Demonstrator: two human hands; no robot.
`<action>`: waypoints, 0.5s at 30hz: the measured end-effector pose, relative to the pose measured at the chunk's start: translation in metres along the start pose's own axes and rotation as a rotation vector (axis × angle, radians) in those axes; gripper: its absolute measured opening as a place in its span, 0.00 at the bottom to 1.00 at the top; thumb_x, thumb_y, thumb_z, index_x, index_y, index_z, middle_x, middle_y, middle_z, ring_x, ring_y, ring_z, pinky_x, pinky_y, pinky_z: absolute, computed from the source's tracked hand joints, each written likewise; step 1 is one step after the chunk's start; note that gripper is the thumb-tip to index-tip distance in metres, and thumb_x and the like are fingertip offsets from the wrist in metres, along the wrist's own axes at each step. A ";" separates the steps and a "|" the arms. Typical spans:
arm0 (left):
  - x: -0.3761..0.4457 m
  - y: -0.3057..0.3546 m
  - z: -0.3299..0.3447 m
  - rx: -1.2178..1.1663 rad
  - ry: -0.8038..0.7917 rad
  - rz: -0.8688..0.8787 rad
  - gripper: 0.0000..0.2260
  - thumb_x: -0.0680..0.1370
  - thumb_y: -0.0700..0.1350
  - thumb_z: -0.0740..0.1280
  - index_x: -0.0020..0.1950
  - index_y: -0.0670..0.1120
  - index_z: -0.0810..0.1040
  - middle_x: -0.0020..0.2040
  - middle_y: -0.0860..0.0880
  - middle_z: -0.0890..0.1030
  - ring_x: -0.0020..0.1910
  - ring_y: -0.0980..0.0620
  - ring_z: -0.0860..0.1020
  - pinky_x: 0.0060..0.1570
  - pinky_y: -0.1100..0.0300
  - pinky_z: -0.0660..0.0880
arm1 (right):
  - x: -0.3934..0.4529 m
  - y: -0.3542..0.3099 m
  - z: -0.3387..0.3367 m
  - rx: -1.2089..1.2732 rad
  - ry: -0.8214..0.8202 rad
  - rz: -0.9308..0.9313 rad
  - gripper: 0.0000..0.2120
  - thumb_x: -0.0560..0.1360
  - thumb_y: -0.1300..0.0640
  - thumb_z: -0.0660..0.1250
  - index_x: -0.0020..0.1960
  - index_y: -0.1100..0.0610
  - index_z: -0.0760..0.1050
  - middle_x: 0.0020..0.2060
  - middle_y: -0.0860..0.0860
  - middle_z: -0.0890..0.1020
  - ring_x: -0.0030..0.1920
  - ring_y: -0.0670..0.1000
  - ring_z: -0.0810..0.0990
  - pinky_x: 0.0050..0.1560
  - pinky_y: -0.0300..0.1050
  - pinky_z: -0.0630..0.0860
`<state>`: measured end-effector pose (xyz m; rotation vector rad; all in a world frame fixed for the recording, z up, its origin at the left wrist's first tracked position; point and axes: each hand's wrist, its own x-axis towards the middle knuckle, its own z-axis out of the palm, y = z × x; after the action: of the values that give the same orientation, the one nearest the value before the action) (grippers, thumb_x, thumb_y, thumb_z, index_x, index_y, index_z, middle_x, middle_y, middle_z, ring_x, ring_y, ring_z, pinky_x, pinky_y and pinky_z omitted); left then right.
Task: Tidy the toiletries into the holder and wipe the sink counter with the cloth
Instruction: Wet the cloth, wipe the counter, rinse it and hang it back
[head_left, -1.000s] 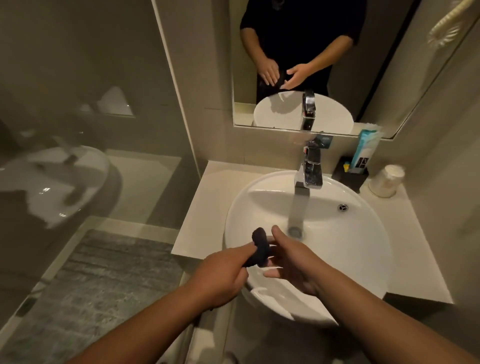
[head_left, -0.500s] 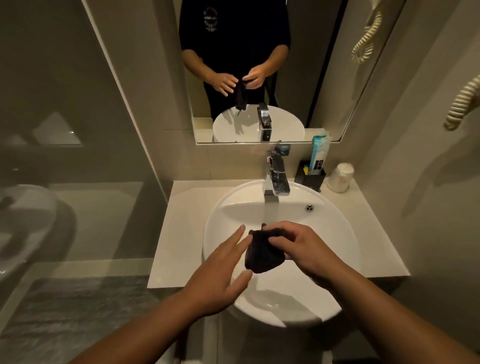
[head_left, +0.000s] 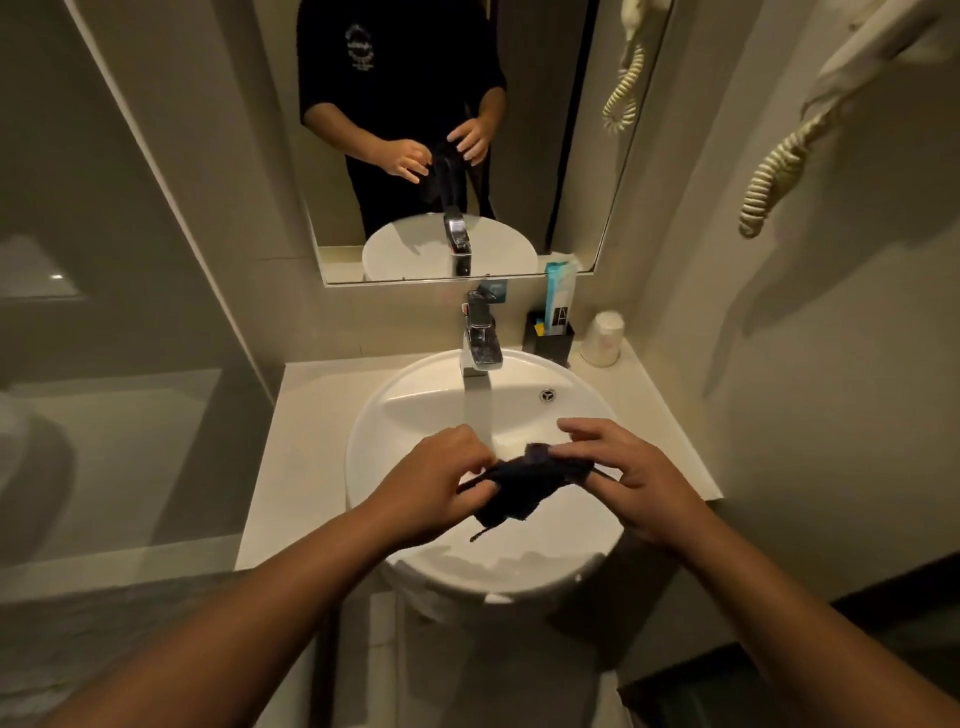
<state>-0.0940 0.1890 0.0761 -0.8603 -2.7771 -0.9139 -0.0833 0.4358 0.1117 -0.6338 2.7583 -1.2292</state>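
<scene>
cloth (head_left: 524, 486) is now stretched between both my hands over the basin (head_left: 395, 415), where half a second ago it hung bunched from my right hand alone and my left was open beside it. my left hand (head_left: 441, 483) has closed its fingers on the left end, and my right hand (head_left: 631, 475) pinches the right end, so both grips are narrow and holding the cloth; a loose corner droops toward the bowl. water runs from the faucet (head_left: 480, 343) just behind my hands, and a second ago i was wringing the cloth into a tight wad, so i judge it is wet and i am opening it out to wipe. the counter (head_left: 306, 415) on either side of the basin is not yet touched by it. the holder (head_left: 550, 340) at the back right already stands with a tube (head_left: 560, 296) in it, a paper-wrapped cup (head_left: 602, 338) just beside it, so the tidying looks done and wiping is what remains.
</scene>
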 end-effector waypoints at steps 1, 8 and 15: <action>-0.003 0.010 0.002 0.035 0.034 0.000 0.05 0.75 0.47 0.67 0.49 0.49 0.79 0.42 0.53 0.74 0.43 0.53 0.72 0.41 0.58 0.70 | -0.008 0.005 -0.003 -0.023 0.036 -0.005 0.17 0.75 0.64 0.67 0.58 0.45 0.79 0.64 0.47 0.76 0.64 0.48 0.73 0.65 0.47 0.71; -0.041 0.077 0.032 0.236 0.067 -0.180 0.13 0.78 0.47 0.65 0.62 0.50 0.74 0.48 0.46 0.80 0.45 0.43 0.77 0.41 0.52 0.73 | -0.071 0.026 -0.012 0.005 0.065 -0.073 0.13 0.75 0.64 0.68 0.55 0.50 0.81 0.48 0.40 0.81 0.51 0.40 0.79 0.56 0.44 0.78; -0.102 0.125 0.059 0.280 -0.078 -0.119 0.18 0.75 0.46 0.70 0.63 0.59 0.74 0.49 0.52 0.75 0.45 0.52 0.73 0.40 0.58 0.73 | -0.123 0.026 -0.005 0.057 -0.077 -0.098 0.12 0.74 0.64 0.67 0.53 0.50 0.81 0.47 0.43 0.83 0.49 0.42 0.80 0.53 0.42 0.78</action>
<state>0.0638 0.2559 0.0671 -0.7065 -2.9527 -0.4950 0.0192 0.5029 0.0825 -0.8015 2.6486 -1.2690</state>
